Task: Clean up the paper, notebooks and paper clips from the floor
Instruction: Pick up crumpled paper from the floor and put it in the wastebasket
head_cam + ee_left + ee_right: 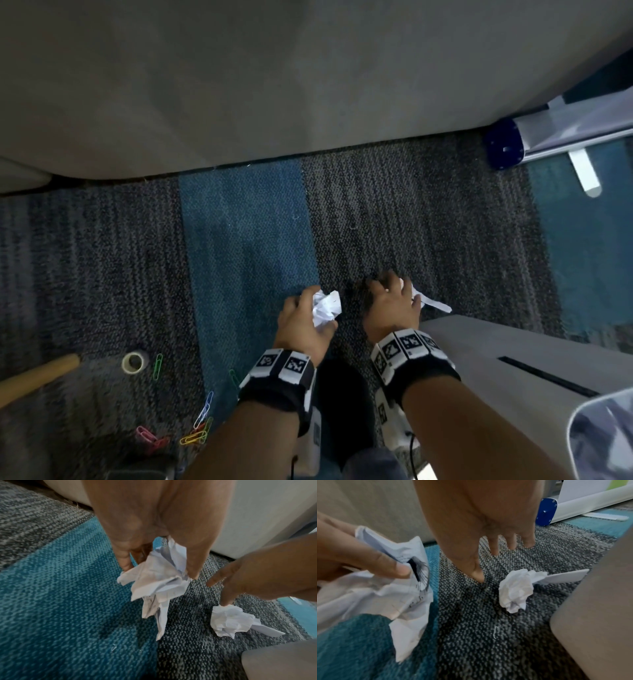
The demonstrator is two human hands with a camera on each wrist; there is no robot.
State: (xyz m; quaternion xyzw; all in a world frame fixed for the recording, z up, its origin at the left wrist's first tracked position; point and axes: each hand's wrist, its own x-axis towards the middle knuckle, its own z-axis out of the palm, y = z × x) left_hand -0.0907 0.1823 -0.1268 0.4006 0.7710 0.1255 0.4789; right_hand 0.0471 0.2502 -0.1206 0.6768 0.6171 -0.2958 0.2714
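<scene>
My left hand (pixel 301 317) grips a crumpled white sheet of paper (pixel 326 306) just above the blue carpet strip; the sheet (pixel 157 582) hangs between thumb and fingers, with black print showing (pixel 418 573). A second crumpled paper ball (pixel 432 302) lies on the grey carpet beside a beige panel. My right hand (pixel 394 298) hovers over this ball (pixel 516 588) with fingers spread and straight, holding nothing; its thumb tip is close beside the ball. Several coloured paper clips (pixel 197 433) lie at the lower left.
A tape roll (pixel 134 362) and a wooden stick (pixel 37 377) lie at the left. A pale wall (pixel 308 85) bounds the far side. A beige panel (pixel 513 359) sits at the right, a blue-capped banner base (pixel 503 149) at the far right. A loose staple (pixel 494 632) lies on the carpet.
</scene>
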